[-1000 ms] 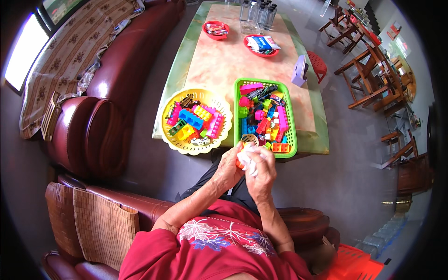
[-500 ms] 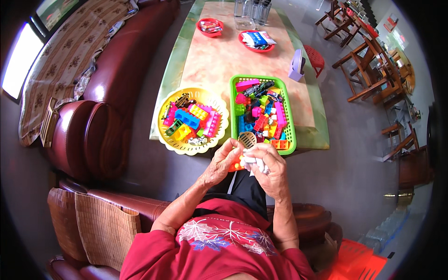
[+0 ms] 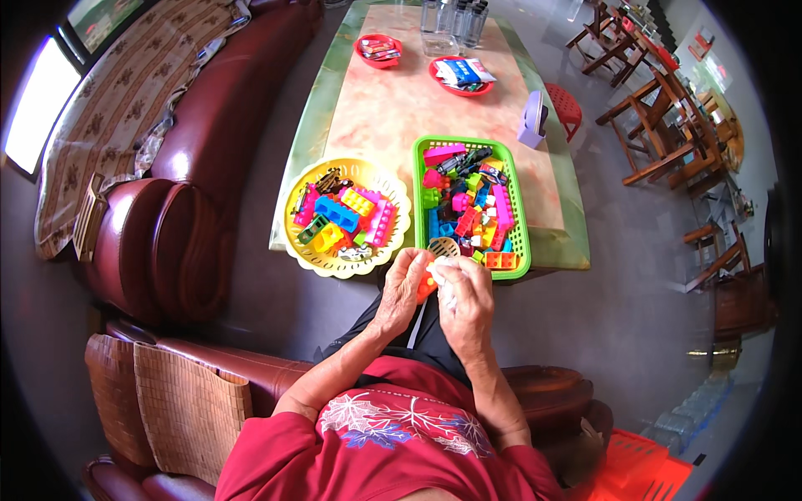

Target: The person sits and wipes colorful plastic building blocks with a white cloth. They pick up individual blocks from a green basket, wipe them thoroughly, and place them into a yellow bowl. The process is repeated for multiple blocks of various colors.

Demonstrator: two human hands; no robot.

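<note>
Between my hands is an orange building block (image 3: 427, 286), partly covered by fingers. My left hand (image 3: 403, 288) is closed around its left side. A crumpled white cloth or tissue (image 3: 449, 292) is bunched in my right hand (image 3: 469, 305) and touches the block. Both hands are just off the table's near edge, above my lap. Beyond them on the left stands a yellow scalloped basket (image 3: 341, 265) of toy blocks and toy vehicles. To its right, a green rectangular basket (image 3: 523, 219) is filled with colourful blocks and dark toys.
The marble-patterned table (image 3: 368, 113) also carries two red bowls of packets (image 3: 378, 64) (image 3: 462, 89), a purple holder (image 3: 531, 134) and several clear bottles (image 3: 455, 21). A brown leather sofa (image 3: 225, 100) runs along the left. A red stool (image 3: 565, 108) stands right of the table.
My right hand has turned and moved slightly left, bringing the white cloth against the block. The left hand has shifted a little rightward, and more of the orange block shows.
</note>
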